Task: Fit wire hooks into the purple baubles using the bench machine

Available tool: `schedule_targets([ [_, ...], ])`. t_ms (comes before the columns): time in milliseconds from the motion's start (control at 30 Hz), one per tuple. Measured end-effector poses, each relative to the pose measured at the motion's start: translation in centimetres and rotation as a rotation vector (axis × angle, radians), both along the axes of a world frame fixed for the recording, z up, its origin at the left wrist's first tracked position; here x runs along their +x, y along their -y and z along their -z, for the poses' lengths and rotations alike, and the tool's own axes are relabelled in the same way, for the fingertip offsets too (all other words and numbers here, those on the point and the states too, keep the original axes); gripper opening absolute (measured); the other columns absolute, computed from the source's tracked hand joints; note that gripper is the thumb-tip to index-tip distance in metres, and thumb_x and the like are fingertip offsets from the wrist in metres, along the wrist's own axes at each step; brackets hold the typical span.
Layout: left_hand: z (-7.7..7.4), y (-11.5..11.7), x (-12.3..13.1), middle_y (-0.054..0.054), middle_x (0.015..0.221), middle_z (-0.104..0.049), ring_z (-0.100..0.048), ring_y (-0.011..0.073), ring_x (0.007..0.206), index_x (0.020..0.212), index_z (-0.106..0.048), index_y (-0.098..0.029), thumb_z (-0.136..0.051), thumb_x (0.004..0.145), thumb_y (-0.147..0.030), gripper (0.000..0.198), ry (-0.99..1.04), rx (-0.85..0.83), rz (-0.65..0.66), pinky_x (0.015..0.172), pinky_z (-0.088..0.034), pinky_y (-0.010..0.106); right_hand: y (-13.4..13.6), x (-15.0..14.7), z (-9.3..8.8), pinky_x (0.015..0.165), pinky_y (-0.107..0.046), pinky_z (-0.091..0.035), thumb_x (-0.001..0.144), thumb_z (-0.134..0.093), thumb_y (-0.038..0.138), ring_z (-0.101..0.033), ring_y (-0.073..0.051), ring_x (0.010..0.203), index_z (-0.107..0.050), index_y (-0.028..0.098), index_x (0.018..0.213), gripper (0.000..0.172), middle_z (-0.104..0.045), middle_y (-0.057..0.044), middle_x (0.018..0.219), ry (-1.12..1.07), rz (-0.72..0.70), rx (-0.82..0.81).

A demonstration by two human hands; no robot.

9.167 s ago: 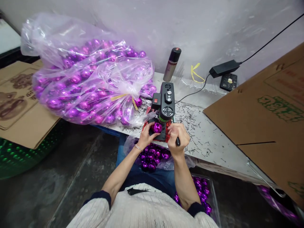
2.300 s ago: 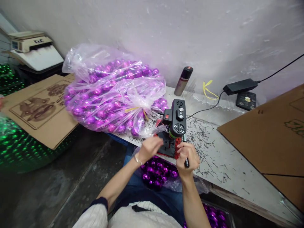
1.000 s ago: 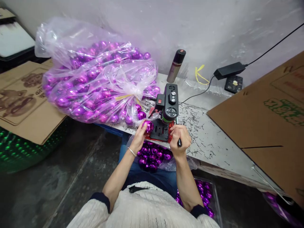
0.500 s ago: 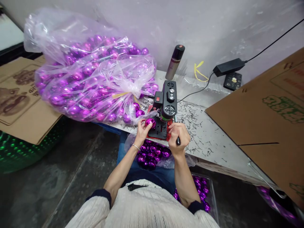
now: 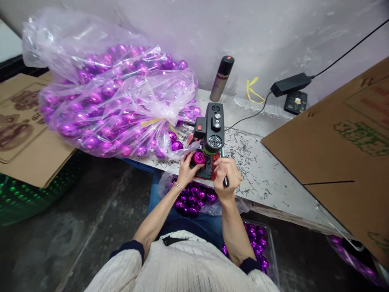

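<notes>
A small black bench machine with a red switch stands on a red and black base at the table's front edge. My left hand is closed on a shiny purple ball, which sits on the base under the machine's head. My right hand is wrapped round the machine's black lever handle, just right of the base. A clear bag of purple balls lies in my lap below both hands.
A big clear bag of purple balls fills the table's left. A spray can, a power adapter and yellow ties stand near the wall. Dark shavings litter the table. Cardboard sheets lean at right and left. A tray of purple balls sits at floor level.
My left hand brought a purple ball from the left onto the machine's base, under the head. My right hand has stayed on the lever handle.
</notes>
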State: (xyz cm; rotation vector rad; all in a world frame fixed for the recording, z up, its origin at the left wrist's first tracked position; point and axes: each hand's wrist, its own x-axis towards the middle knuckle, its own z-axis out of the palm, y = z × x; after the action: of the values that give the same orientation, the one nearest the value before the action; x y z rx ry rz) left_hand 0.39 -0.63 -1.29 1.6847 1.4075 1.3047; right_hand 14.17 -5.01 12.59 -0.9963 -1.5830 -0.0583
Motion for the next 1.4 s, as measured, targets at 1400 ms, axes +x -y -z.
schedule_targets([
  [1400, 0.0, -0.2, 0.7, 0.017, 0.138, -0.064, -0.059, 0.0306, 0.133, 0.143, -0.051, -0.019, -0.073, 0.088, -0.046, 0.065, -0.121, 0.100, 0.151, 0.117, -0.042, 0.054, -1.0, -0.7, 6.4, 0.072, -0.035, -0.052, 0.102, -0.038, 0.027, -0.059, -0.014, 0.066, -0.051, 0.023, 0.076, 0.029, -0.060, 0.000, 0.075, -0.115, 0.074, 0.128],
])
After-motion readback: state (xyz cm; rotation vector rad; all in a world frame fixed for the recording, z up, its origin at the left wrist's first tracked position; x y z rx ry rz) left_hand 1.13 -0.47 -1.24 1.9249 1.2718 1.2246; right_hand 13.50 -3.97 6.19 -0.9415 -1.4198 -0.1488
